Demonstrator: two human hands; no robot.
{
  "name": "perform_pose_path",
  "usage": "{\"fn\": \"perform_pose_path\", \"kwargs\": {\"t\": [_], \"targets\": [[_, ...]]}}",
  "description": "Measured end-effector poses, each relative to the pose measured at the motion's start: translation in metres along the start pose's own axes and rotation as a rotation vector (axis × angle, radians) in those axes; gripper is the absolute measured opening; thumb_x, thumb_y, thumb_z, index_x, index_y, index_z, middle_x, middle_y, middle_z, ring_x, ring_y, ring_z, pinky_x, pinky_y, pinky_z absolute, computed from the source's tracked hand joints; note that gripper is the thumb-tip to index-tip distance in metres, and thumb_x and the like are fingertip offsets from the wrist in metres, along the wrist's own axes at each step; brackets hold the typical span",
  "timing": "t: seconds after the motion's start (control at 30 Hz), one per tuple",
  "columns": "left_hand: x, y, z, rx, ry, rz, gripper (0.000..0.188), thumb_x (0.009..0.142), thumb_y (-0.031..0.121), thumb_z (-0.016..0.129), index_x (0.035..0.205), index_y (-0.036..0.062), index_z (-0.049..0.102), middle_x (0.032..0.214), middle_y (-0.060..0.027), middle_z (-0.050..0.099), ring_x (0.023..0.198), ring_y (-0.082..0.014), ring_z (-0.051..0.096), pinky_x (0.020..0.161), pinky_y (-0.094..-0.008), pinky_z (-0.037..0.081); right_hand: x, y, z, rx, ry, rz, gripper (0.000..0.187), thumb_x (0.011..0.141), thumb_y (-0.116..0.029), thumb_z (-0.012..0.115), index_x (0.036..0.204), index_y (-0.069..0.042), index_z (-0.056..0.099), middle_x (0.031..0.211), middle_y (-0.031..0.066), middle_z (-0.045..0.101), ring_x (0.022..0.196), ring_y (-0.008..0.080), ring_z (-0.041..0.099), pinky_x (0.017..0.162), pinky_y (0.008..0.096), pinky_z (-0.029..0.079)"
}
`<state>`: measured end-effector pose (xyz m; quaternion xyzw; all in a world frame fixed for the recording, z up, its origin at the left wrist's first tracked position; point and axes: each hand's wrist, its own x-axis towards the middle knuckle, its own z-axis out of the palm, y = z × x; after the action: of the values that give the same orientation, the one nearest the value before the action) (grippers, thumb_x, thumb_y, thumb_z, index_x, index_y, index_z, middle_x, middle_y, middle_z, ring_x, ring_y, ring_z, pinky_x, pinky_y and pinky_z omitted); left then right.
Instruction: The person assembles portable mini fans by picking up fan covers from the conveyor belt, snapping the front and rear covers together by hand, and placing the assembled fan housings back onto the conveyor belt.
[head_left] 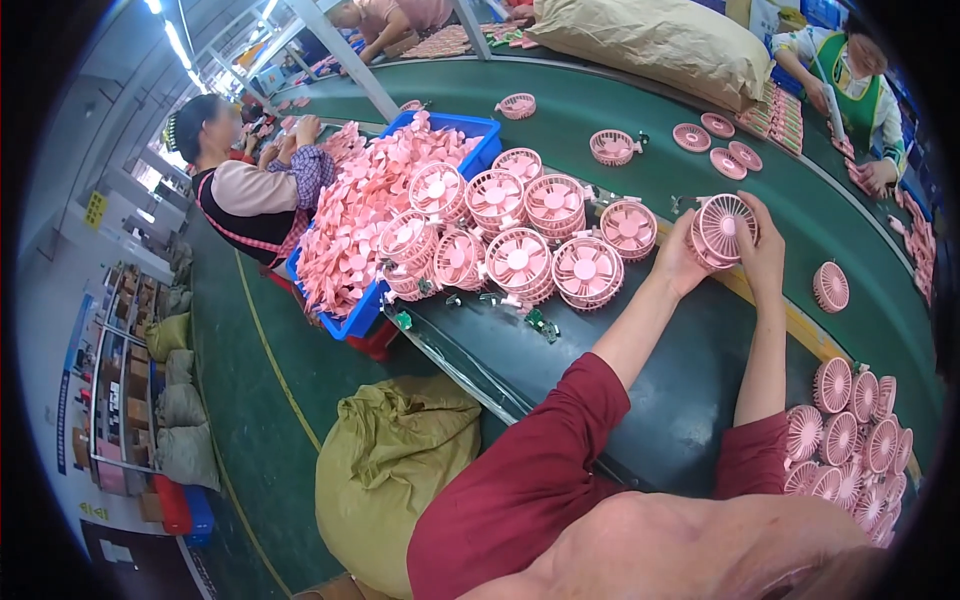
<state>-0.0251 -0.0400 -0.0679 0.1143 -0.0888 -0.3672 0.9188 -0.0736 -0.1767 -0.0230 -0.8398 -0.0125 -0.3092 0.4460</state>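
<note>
Here, fan (717,231) (pink), between left grip (682,260), right grip (765,250)

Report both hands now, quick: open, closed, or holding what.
Left hand: closed on a pink fan, grip at its left side.
Right hand: closed on the same pink fan, grip at its right side.

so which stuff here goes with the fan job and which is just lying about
Belongs, likely:
held pink fan casing
clustered pink fans
loose pink blades in the blue bin
pink grilled parts at lower right

Just lying about, apparently:
bulky olive sack
long tan sack at the top
</note>
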Motion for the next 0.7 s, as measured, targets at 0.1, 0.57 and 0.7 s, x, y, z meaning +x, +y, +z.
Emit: {"fn": "perform_pose_path", "kwargs": {"t": [0.1,0.57,0.7], "targets": [[0.001,0.013,-0.003,0.143,0.012,0.043,0.042,0.101,0.04,0.041,0.128,0.0091,0.052,0.126,-0.0096,0.058,0.116,-0.0239,0.057,0.098,-0.0475,0.047,-0.003,-0.012,0.012,-0.142,-0.064,-0.16,0.036,0.09,-0.008,0.054,0.126,-0.007,0.058,0.12,0.0143,0.06,0.11,0.0315,0.058,0.095,0.0375,0.045],[0.003,-0.016,0.019,0.932,0.384,0.842,0.032,0.104,0.028,0.04,0.117,0.0011,0.05,0.105,-0.0086,0.056,0.098,-0.0167,0.055,0.085,-0.0309,0.045,-0.019,0.001,0.063,0.321,-0.129,-0.038,0.058,0.101,-0.045,0.034,0.143,-0.005,0.036,0.141,0.0142,0.042,0.131,0.0244,0.041,0.108,0.033,0.031],[0.0,-0.012,0.01,1.182,0.319,1.029,0.035,0.103,0.024,0.042,0.121,-0.0048,0.048,0.112,-0.0167,0.057,0.099,-0.0261,0.057,0.087,-0.0352,0.045,-0.022,-0.004,0.07,0.536,-0.15,0.123,0.055,0.102,-0.042,0.036,0.141,-0.005,0.037,0.14,0.0131,0.044,0.129,0.0237,0.043,0.107,0.0339,0.034]]}}
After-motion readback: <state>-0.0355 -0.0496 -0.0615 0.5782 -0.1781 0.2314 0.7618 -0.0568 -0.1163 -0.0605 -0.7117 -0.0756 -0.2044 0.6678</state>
